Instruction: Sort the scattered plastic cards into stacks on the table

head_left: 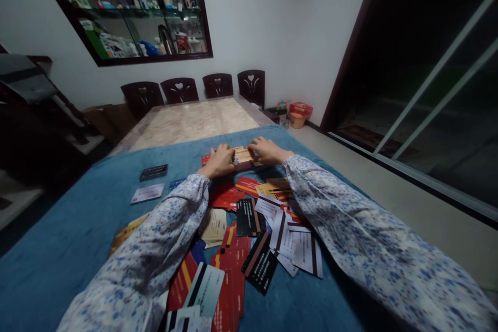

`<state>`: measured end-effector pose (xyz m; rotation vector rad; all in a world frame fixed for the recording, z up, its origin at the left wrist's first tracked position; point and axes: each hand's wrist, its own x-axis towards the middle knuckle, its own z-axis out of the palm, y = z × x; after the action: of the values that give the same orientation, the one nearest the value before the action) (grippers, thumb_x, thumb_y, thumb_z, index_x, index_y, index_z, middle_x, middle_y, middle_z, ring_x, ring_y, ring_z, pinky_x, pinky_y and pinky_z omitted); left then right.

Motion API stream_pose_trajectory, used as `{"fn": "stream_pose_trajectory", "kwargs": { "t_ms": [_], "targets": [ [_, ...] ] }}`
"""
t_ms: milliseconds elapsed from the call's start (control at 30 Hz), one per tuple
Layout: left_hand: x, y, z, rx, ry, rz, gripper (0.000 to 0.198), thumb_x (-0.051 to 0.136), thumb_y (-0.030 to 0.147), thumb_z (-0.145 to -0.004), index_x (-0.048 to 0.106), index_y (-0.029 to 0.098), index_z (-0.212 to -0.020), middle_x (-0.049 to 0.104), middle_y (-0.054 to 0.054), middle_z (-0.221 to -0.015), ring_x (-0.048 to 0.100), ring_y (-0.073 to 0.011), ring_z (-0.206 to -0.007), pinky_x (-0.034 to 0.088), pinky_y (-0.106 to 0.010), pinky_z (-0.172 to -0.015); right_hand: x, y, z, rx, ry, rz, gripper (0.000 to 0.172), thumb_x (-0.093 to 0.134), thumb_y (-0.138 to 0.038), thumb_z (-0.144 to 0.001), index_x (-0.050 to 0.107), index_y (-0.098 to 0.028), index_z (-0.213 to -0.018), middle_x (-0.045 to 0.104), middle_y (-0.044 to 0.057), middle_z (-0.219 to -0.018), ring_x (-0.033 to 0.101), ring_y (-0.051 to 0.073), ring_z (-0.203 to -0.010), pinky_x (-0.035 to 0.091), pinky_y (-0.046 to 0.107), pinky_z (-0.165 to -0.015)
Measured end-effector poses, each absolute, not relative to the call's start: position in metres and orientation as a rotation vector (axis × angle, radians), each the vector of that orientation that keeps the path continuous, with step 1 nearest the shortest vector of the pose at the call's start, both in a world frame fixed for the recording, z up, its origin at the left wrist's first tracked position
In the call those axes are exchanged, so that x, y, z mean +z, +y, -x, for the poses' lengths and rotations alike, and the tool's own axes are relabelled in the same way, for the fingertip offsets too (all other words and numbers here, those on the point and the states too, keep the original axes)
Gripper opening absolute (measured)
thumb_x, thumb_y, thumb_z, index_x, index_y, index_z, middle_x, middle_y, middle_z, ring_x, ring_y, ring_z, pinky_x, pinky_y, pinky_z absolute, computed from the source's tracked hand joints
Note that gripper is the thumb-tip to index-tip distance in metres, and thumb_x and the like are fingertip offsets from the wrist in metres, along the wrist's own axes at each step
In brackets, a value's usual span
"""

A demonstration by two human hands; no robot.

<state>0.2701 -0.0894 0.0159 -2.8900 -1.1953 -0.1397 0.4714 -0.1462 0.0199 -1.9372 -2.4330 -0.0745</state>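
Observation:
My left hand (220, 161) and my right hand (269, 151) are at the far side of the pile, arms stretched forward. Between their curled fingertips lies a yellow card (241, 154), gripped at its left and right ends. Under it there seem to be more cards, with a red card (205, 160) showing beside my left hand. Nearer to me, loose cards overlap: red cards (229, 290), black cards (249, 218), white cards (307, 251), cream cards (215, 227) and a pale blue card (206, 288). My sleeves cover part of the spread.
A blue cloth (78, 218) covers the near part of the marble-patterned table (187, 119). On its left lie a dark card stack (153, 172), a pale card stack (148, 193) and gold cards (126, 233). Several chairs (218, 85) stand along the far side.

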Motion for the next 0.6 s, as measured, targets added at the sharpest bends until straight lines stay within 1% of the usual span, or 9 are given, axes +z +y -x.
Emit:
{"fn": "stream_pose_trajectory", "kwargs": {
  "t_ms": [133,300,467,600],
  "targets": [
    [0.014,-0.077,-0.268,-0.168,-1.23,2.893,0.023,0.06,0.023,-0.085,0.067,0.018,-0.106,0.06,-0.016,-0.126,0.051,-0.0352,-0.125,0.041,-0.052,-0.103,0.021,-0.134,-0.467,-0.061,-2.429,1.947,0.021,0.064,-0.021,-0.089,0.068,-0.021,-0.11,0.059,0.015,-0.13,0.048,0.032,-0.121,0.046,0.042,-0.09],
    [0.014,-0.063,-0.268,-0.148,-1.3,2.868,0.027,0.062,0.025,-0.085,0.068,0.019,-0.111,0.06,-0.016,-0.129,0.05,-0.0362,-0.128,0.042,-0.053,-0.103,0.02,-0.116,-0.463,-0.047,-2.426,1.974,0.019,0.065,-0.024,-0.089,0.069,-0.021,-0.108,0.058,0.015,-0.133,0.046,0.033,-0.123,0.046,0.044,-0.092],
    [0.014,-0.053,-0.272,-0.085,-1.339,2.847,0.027,0.06,0.026,-0.086,0.068,0.017,-0.11,0.059,-0.018,-0.132,0.05,-0.0366,-0.13,0.042,-0.055,-0.104,0.018,-0.101,-0.464,-0.034,-2.43,1.973,0.023,0.063,-0.023,-0.089,0.07,-0.02,-0.11,0.059,0.017,-0.134,0.047,0.034,-0.123,0.048,0.046,-0.092],
    [0.01,-0.042,-0.275,-0.052,-1.354,2.828,0.026,0.06,0.029,-0.086,0.068,0.018,-0.108,0.06,-0.017,-0.132,0.05,-0.0357,-0.13,0.043,-0.054,-0.104,0.014,-0.091,-0.465,-0.016,-2.424,2.009,0.028,0.062,-0.025,-0.088,0.07,-0.021,-0.114,0.06,0.017,-0.132,0.046,0.035,-0.124,0.048,0.047,-0.093]
  ]
}}
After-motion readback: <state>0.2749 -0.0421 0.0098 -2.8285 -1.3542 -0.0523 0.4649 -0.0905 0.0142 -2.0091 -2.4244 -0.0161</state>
